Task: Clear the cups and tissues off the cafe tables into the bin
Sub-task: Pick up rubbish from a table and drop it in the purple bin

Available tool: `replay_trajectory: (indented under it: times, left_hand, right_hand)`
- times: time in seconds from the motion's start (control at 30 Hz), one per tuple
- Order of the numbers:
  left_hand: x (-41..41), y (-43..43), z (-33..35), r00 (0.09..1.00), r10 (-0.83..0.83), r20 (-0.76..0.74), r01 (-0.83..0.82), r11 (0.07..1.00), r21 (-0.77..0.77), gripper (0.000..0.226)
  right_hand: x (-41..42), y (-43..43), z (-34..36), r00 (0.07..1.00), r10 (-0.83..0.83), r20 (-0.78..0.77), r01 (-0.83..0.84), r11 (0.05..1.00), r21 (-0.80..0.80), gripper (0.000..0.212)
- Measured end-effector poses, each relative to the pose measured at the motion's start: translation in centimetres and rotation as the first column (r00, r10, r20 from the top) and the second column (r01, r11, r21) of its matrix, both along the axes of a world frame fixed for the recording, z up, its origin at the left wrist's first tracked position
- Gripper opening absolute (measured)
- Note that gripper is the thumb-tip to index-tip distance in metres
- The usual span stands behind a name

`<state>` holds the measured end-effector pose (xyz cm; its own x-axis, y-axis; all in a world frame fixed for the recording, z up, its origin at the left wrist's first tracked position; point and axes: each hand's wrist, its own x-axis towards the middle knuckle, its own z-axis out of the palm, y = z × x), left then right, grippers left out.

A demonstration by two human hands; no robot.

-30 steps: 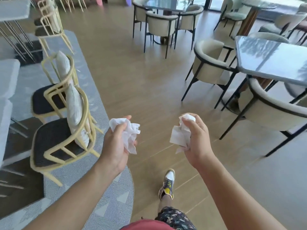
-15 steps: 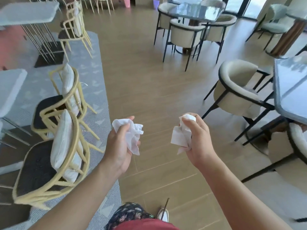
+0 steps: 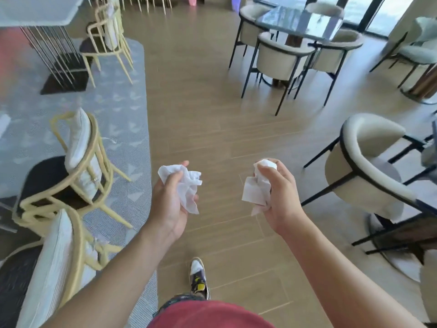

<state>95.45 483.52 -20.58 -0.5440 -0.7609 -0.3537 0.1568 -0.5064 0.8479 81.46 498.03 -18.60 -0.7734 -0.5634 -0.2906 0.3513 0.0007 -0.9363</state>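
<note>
My left hand (image 3: 170,202) grips a crumpled white tissue (image 3: 189,188) in front of me, above the wooden floor. My right hand (image 3: 279,195) grips a second crumpled white tissue (image 3: 254,192), about a forearm's width to the right. Both tissues stick out past the fingers. Far off at the top of the view stand two small bins, a pink bin (image 3: 192,0) and a purple bin (image 3: 235,1). No cup is in view.
Yellow-framed chairs (image 3: 78,166) with white cushions stand on a grey rug (image 3: 123,110) at my left. Cream tub chairs (image 3: 369,171) with black legs stand at my right, more around a glass table (image 3: 300,22) further on. An aisle of wooden floor (image 3: 201,102) runs between them.
The view has moved forward along the aisle: the chairs on both sides slid toward me and the far glass table came closer. Both hands keep their tissues in the same pose.
</note>
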Motion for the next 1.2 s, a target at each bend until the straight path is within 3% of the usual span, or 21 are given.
replay_trajectory:
  times: [0.13,0.27,0.43,0.5,0.63,0.83,0.97,1.13,1.2]
  left_hand:
    - [-6.1,-8.6,1.5,0.999,-0.009,-0.038,0.007,0.998,-0.069,0.042]
    - [-11.0,-15.4,2.0,1.0,-0.005,-0.022,0.004,0.998,-0.065,0.049]
    - [-17.9,-22.2,1.4,1.0,0.011,0.009,-0.011,0.999,-0.046,0.03]
    - [-21.3,-25.0,1.0,1.0,0.017,0.025,-0.016,0.999,-0.045,0.023]
    - [-29.7,-31.0,0.2,0.999,0.028,0.047,-0.024,0.996,-0.089,0.023]
    - [-42.5,-39.2,1.5,0.995,0.09,0.042,-0.087,0.994,-0.072,0.024]
    - [-51.3,-44.8,3.0,0.991,0.13,0.017,-0.128,0.989,-0.072,0.024]
    - [-59.4,-50.3,3.2,0.992,0.126,0.02,-0.124,0.989,-0.086,0.038]
    - [-62.8,-52.9,2.7,0.993,0.117,0.034,-0.115,0.99,-0.076,0.032]
  right_hand:
    - [-6.4,-8.5,1.8,0.999,0.022,-0.032,-0.023,1.0,-0.016,0.007]
    - [-11.6,-15.2,1.7,0.999,0.018,0.029,-0.018,1.0,-0.021,0.005]
    - [-18.8,-22.4,0.6,0.998,0.036,0.055,-0.034,0.999,-0.031,0.002]
    - [-22.3,-25.3,0.0,0.997,0.056,0.054,-0.053,0.998,-0.045,0.013]
    - [-30.8,-31.6,-1.4,0.994,0.074,0.075,-0.068,0.994,-0.081,0.023]
    - [-44.7,-40.2,-0.6,0.987,0.138,0.082,-0.132,0.988,-0.074,0.005]
    - [-53.6,-46.5,1.7,0.983,0.174,0.055,-0.17,0.983,-0.071,0.016]
    - [-61.4,-51.8,1.7,0.976,0.209,0.058,-0.206,0.977,-0.057,0.001]
    - [-64.6,-54.1,1.1,0.978,0.195,0.072,-0.192,0.98,-0.043,0.002]
